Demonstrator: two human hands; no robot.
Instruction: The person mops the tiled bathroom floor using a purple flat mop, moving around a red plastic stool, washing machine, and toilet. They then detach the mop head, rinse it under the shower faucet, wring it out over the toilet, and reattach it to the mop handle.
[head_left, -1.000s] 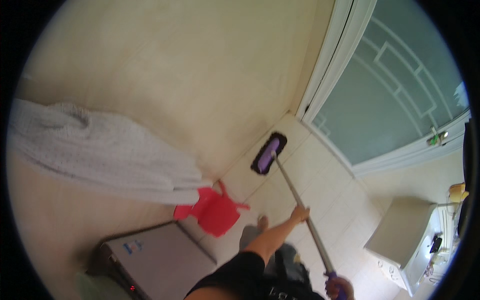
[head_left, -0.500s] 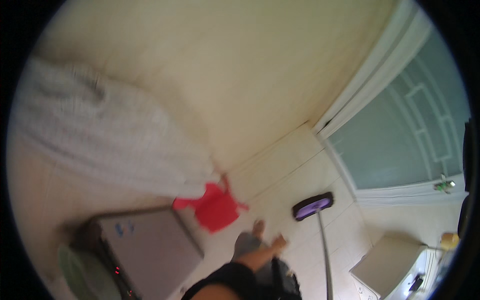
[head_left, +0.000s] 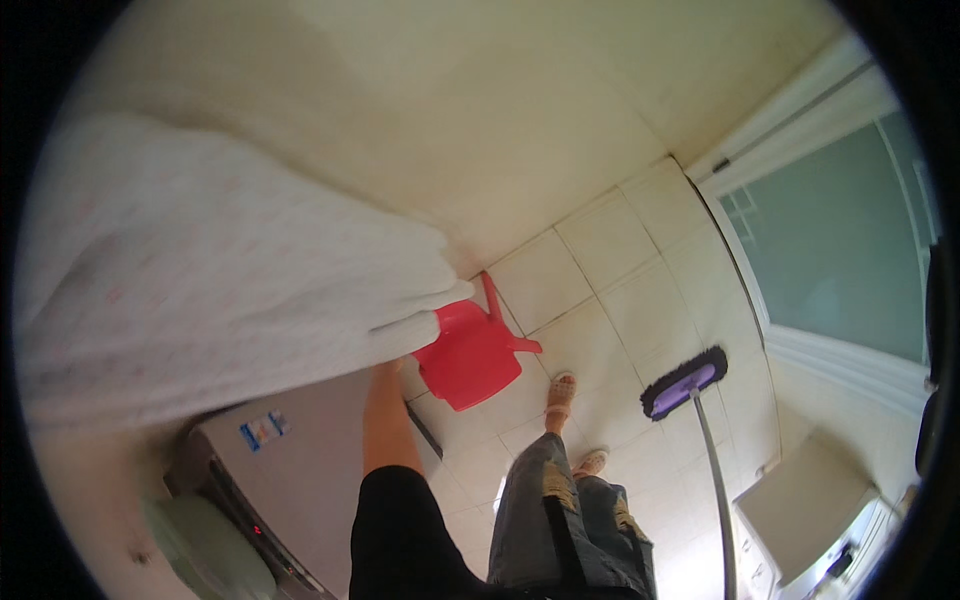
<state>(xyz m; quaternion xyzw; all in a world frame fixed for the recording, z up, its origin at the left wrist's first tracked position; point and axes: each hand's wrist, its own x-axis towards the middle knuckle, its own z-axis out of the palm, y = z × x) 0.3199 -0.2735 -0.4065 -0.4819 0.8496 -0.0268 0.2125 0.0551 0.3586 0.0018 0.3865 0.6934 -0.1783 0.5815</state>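
Mop (head_left: 688, 388): rested on the tiled floor (head_left: 640, 290), to the right of the person's feet, its purple plate set in a dark fringed pad
Pole (head_left: 717, 480): slanted from the plate to the lower edge of the view, where its upper part was cut off
Right hand: was out of view, so I could not tell whether it gripped the pole
Left hand (head_left: 388, 370): was near the left side of the red seat, partly behind the cloth's hem; its fingers were too hidden to tell whether they were spread or pinching anything
Red seat (head_left: 470, 368): was a small plastic piece with leg-like prongs, on the floor just beyond the left hand
Cloth (head_left: 230, 270): hung white with faint pink spots, its hem overlapping the red seat's edge
Sandals (head_left: 562, 392): were on both feet, between the red seat and the mop
Grey appliance (head_left: 310, 470): stood below the cloth, with a blue-and-white sticker and a red light
Glass door (head_left: 840, 240): was frosted and white-framed, at the far right
Vanity (head_left: 808, 505): stood at the lower right, past the pole
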